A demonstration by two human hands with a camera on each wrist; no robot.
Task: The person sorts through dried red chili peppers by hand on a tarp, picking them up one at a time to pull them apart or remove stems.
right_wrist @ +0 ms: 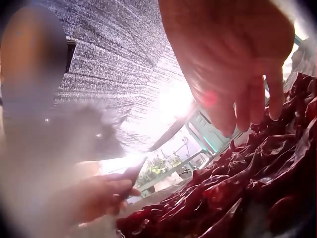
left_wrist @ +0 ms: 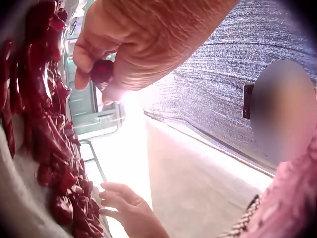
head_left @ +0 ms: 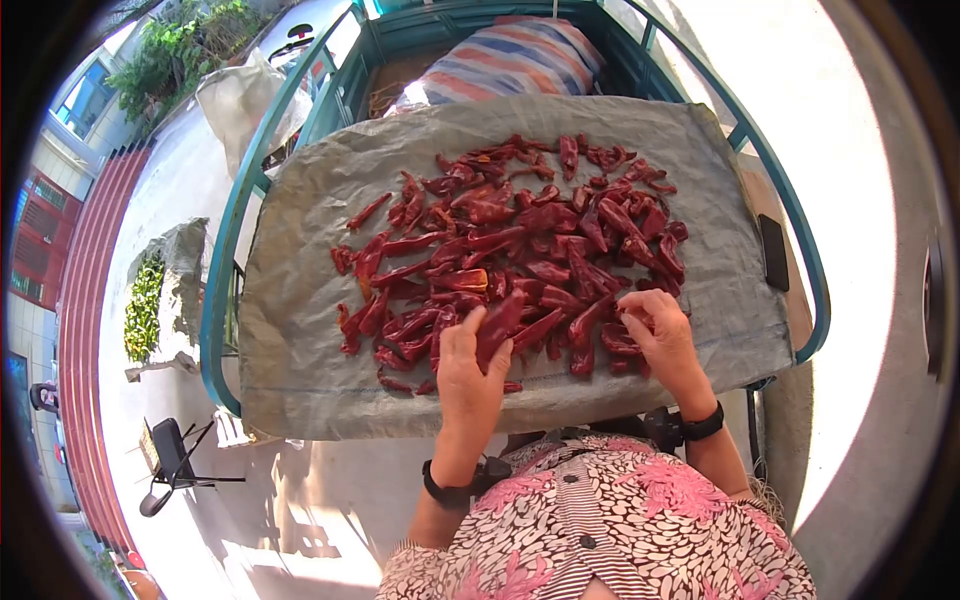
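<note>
Dried red chili peppers (head_left: 540,250) lie in a broad pile on a grey woven sheet (head_left: 300,330). My left hand (head_left: 468,375) pinches one dark red chili pepper (head_left: 500,325) between thumb and fingers at the pile's near edge. In the left wrist view that pepper (left_wrist: 102,72) shows end-on between the fingertips. To the right, my right hand (head_left: 665,340) hovers over the pile's near right edge with fingers loosely bent. From the right wrist, the fingers of the right hand (right_wrist: 237,84) hang down close over the peppers, with nothing seen in them.
Teal cart rails (head_left: 225,270) flank the sheet on both sides. A black phone (head_left: 773,252) lies at its right edge. Behind stands a striped bag (head_left: 510,60). A folding chair (head_left: 175,455) and a heap of green peppers (head_left: 146,305) are off to the left.
</note>
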